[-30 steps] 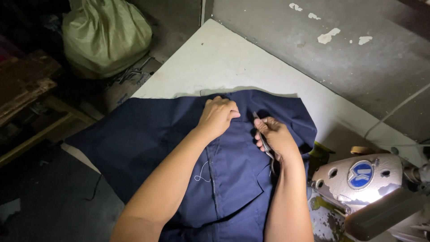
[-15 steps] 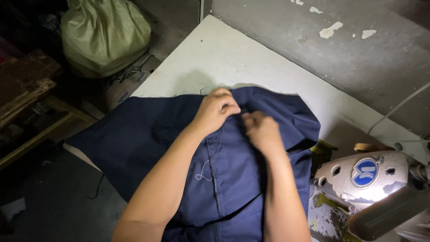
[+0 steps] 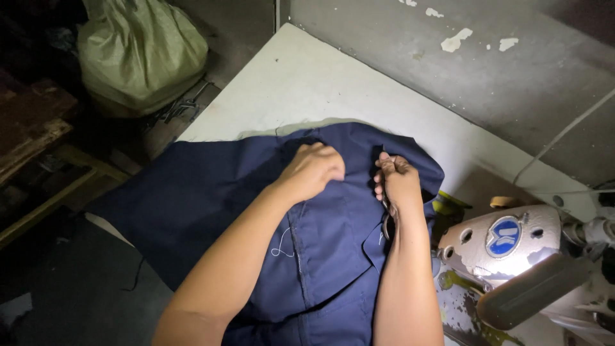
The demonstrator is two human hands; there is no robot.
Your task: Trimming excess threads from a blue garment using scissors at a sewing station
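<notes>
Head view, looking straight down: navy cloth spread over the near part of a white counter, one side hanging off the left edge toward the dark floor, far edge bunched up in a fold. Left hand curled on top of that fold, fingers tucked under and pinching the cloth, knuckles up. Right hand just beside it, a small gap between the two, fingers pressed together and gripping the cloth edge; something small and dark poking out under the palm, too hidden to tell what. Both forearms coming in from the bottom, lying over the cloth. Loose white thread curling on the cloth next to a seam, right by the left forearm. Off to the right, touching the cloth's edge or very nearly, a worn cream sewing machine with a round blue badge, paint chipped, bits of yellow-green underneath. Thin cord running up the grey wall behind it. Top left, well apart from everything, a stuffed greenish sack on the floor, with dim wooden boards just left of it. Pretty dark outside the lit patch, not much else to make out.
</notes>
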